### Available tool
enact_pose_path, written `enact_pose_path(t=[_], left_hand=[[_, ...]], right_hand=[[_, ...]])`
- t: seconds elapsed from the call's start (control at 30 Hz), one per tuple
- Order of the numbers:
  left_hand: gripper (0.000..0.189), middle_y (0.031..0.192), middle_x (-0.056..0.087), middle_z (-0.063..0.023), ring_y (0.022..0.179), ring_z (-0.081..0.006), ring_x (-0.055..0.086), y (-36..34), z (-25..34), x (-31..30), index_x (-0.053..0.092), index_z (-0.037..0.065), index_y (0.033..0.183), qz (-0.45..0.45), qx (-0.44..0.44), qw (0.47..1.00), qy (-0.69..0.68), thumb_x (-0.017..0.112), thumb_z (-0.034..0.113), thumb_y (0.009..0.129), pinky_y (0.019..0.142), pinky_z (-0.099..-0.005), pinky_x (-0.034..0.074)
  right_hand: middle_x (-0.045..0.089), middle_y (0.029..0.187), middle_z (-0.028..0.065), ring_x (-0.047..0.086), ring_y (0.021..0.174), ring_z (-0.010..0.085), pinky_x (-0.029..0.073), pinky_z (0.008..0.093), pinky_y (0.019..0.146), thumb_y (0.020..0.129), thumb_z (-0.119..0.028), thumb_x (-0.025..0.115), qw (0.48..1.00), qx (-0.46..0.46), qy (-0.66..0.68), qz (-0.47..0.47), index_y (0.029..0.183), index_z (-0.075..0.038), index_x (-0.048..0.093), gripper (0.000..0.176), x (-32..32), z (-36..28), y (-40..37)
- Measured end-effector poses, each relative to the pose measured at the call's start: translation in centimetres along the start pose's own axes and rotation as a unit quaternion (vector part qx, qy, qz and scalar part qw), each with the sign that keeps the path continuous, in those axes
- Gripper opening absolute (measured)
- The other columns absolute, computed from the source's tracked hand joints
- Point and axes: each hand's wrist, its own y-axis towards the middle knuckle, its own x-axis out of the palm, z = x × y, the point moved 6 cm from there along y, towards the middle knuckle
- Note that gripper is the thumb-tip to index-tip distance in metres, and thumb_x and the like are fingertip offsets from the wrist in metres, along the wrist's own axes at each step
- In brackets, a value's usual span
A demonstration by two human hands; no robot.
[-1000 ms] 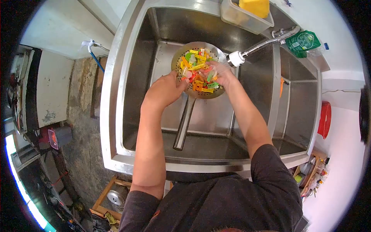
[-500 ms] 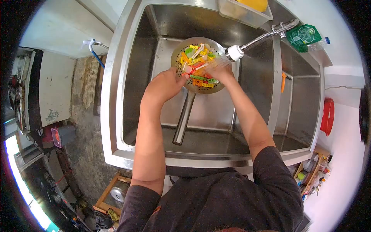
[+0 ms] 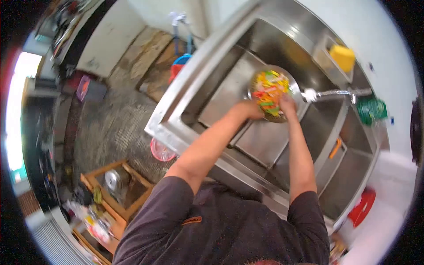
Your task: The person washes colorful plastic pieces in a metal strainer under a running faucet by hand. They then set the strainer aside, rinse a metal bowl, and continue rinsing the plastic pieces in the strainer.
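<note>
A round metal strainer [image 3: 290,84] with a long handle [image 3: 240,134] is in the left basin of the steel sink. It holds many small yellow, orange, red, green and white pieces [image 3: 270,86], some ladder-shaped; what they are made of I cannot make out. My left hand [image 3: 251,109] is closed at the strainer's near left edge, where the handle joins it. Over the right side of the strainer, my right hand [image 3: 288,105] points down at the coloured pieces, its fingers blurred and partly hidden.
A flexible tap [image 3: 329,93] reaches the strainer's right rim. Beyond stand a clear tub [image 3: 324,59] with a yellow sponge [image 3: 342,57] and a green pouch [image 3: 371,109]. An orange-handled tool [image 3: 335,148] lies in the right basin. A pink basket [image 3: 162,150] sits on the floor at left.
The whole view has turned, so the sink now appears tilted and farther right, with more floor showing at left. Both hands remain at the strainer.
</note>
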Motion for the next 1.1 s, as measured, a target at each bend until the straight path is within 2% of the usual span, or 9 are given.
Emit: enact_pose_path(t=[0.07, 0.2, 0.4, 0.57, 0.67, 0.73, 0.9, 0.97, 1.1], left_hand=[[0.061, 0.119, 0.068, -0.0209, 0.112, -0.0356, 0.064, 0.6, -1.0, 4.0, 0.067, 0.000, 0.116, -0.017, 0.038, 0.999, 0.011, 0.066, 0.052, 0.083, 0.095, -0.0438, 0.051], [0.049, 0.110, 0.068, -0.0237, 0.082, -0.0326, 0.072, -3.8, -2.0, 6.1, 0.068, -0.001, 0.112, -0.064, -0.193, 0.935, -0.289, 0.070, 0.037, 0.083, 0.075, -0.0482, 0.058], [0.022, 0.079, 0.071, -0.0182, 0.066, -0.0289, 0.071, -2.4, -2.7, 7.4, 0.072, -0.001, 0.084, -0.030, -0.108, 0.976, -0.188, 0.062, 0.018, 0.080, 0.062, -0.0465, 0.057], [0.015, 0.084, 0.072, -0.0180, 0.068, -0.0289, 0.070, -2.1, -3.3, 7.3, 0.073, 0.000, 0.079, 0.012, -0.096, 0.972, -0.215, 0.065, 0.011, 0.076, 0.061, -0.0473, 0.056], [0.051, 0.087, 0.070, -0.0156, 0.069, -0.0261, 0.068, -2.0, -1.9, 7.9, 0.058, 0.010, 0.129, -0.057, -0.045, 0.973, -0.217, 0.056, 0.004, 0.079, 0.063, -0.0450, 0.056], [0.020, 0.090, 0.074, -0.0174, 0.081, -0.0298, 0.070, 1.5, -1.7, 9.4, 0.076, 0.000, 0.088, -0.075, -0.015, 0.993, -0.086, 0.070, 0.011, 0.071, 0.070, -0.0471, 0.055], [0.021, 0.091, 0.074, -0.0176, 0.082, -0.0305, 0.070, -5.2, 0.7, 6.7, 0.077, 0.002, 0.086, 0.033, -0.067, 0.985, -0.155, 0.071, 0.014, 0.069, 0.072, -0.0465, 0.054], [0.020, 0.089, 0.074, -0.0176, 0.081, -0.0307, 0.070, -7.4, 1.2, 6.3, 0.077, 0.003, 0.083, 0.087, -0.050, 0.985, -0.141, 0.070, 0.015, 0.068, 0.072, -0.0465, 0.054], [0.019, 0.079, 0.072, -0.0180, 0.071, -0.0303, 0.071, -5.7, 1.2, 8.4, 0.073, 0.001, 0.074, 0.121, 0.046, 0.979, -0.155, 0.066, 0.017, 0.071, 0.066, -0.0464, 0.054]], right_hand=[[0.071, 0.098, 0.0093, 0.067, 0.064, 0.0137, 0.053, 0.0299, 0.056, 0.095, -0.024, 0.060, 1.000, 0.016, 0.022, 0.001, 0.130, -0.001, 0.060, 0.041, 0.3, 4.9, 3.3], [0.068, 0.100, 0.0142, 0.069, 0.071, 0.0192, 0.058, 0.0291, 0.056, 0.097, -0.025, 0.059, 0.963, 0.064, 0.261, 0.030, 0.113, 0.004, 0.063, 0.033, -0.3, 0.7, -0.9], [0.064, 0.089, 0.0088, 0.067, 0.075, 0.0221, 0.057, 0.0366, 0.053, 0.085, -0.025, 0.065, 0.923, 0.149, 0.348, -0.067, 0.098, -0.003, 0.059, 0.026, -0.7, -0.8, -0.5], [0.065, 0.083, 0.0066, 0.065, 0.084, 0.0279, 0.056, 0.0409, 0.069, 0.086, -0.029, 0.069, 0.969, 0.132, 0.207, 0.024, 0.090, -0.004, 0.062, 0.026, -0.4, -0.5, 0.2], [0.069, 0.088, 0.0097, 0.065, 0.082, 0.0260, 0.053, 0.0373, 0.075, 0.085, -0.038, 0.073, 0.993, -0.075, 0.090, -0.012, 0.100, 0.000, 0.063, 0.042, -0.3, -0.2, 1.2], [0.071, 0.093, 0.0132, 0.066, 0.083, 0.0240, 0.052, 0.0358, 0.076, 0.083, -0.046, 0.076, 0.970, -0.140, -0.197, 0.004, 0.118, 0.003, 0.060, 0.062, 0.5, 2.6, 5.5], [0.063, 0.124, 0.0237, 0.063, 0.111, 0.0343, 0.047, 0.0423, 0.098, 0.082, -0.058, 0.071, 0.899, -0.303, -0.316, 0.026, 0.137, 0.000, 0.054, 0.081, 0.8, -3.7, -0.6], [0.038, 0.151, 0.0271, 0.041, 0.138, 0.0380, 0.036, 0.0472, 0.112, 0.080, -0.047, 0.075, 0.907, -0.245, -0.340, -0.046, 0.147, 0.002, 0.038, 0.091, 0.7, -5.7, -2.4], [0.044, 0.148, 0.0223, 0.042, 0.137, 0.0377, 0.034, 0.0468, 0.113, 0.078, -0.037, 0.077, 0.873, -0.339, -0.351, -0.015, 0.144, -0.002, 0.045, 0.081, 1.4, -4.9, -0.9]])
